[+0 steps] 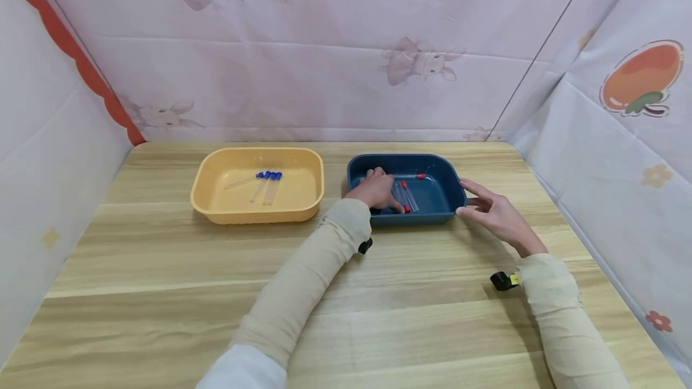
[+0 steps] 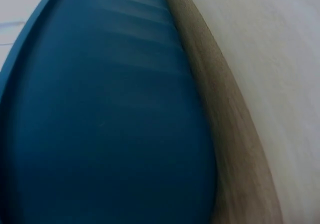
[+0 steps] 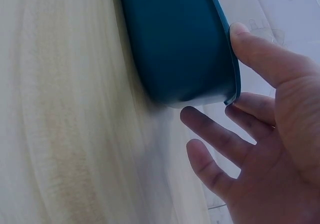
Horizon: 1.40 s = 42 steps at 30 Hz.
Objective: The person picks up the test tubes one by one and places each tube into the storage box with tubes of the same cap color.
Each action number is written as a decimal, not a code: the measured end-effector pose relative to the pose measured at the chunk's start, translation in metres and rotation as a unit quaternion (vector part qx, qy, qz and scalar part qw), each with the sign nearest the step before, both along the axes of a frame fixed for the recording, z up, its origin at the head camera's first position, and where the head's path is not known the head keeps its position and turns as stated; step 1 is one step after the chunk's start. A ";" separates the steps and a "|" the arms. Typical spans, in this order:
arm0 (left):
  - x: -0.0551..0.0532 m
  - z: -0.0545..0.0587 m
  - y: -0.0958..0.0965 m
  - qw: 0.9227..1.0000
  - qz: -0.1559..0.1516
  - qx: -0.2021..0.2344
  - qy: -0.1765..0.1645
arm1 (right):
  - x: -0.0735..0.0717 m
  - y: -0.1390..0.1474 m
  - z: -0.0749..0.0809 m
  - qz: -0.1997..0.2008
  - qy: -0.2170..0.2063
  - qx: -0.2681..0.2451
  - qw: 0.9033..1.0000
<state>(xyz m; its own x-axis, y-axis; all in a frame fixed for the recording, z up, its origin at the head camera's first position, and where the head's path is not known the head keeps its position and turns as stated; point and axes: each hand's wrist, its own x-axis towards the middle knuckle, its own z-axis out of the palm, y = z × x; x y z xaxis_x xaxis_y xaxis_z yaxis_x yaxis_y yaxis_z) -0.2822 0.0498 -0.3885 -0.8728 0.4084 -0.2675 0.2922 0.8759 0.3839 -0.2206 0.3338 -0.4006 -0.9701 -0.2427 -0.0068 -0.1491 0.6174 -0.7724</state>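
In the head view a dark blue tray point(image 1: 432, 219) holds several clear tubes with red caps point(image 1: 412, 196). My left hand point(image 1: 374, 189) reaches over the near rim into the tray's left part, fingers down beside the tubes. Its fingertips are partly hidden, so whether it pinches a tube does not show. The left wrist view holds only the tray's outer wall point(image 2: 110, 104) and the table. At the tray's right end, my right hand point(image 1: 500, 218) touches the rim with its thumb and fingers spread around the corner. The right wrist view has the right hand's thumb point(image 3: 265, 54) on the rim.
To the left stands a yellow tray point(image 1: 259, 216) with several clear tubes with blue caps point(image 1: 273, 188) lying inside. Both trays sit near the back of the wooden table point(image 1: 411, 305). Patterned cloth walls point(image 1: 324, 89) enclose its back and sides.
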 end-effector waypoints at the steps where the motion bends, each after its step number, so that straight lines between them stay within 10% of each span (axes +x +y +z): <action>1: 0.000 -0.001 0.000 1.000 0.000 -0.003 0.000 | 0.000 0.000 0.000 0.001 0.000 0.000 1.000; 15: -0.004 -0.006 0.002 0.999 0.004 -0.036 0.017 | 0.015 -0.022 0.030 0.005 -0.001 -0.002 1.000; 42: -0.010 0.006 -0.001 0.999 -0.026 -0.022 -0.017 | 0.014 -0.019 0.030 0.003 -0.008 -0.026 1.000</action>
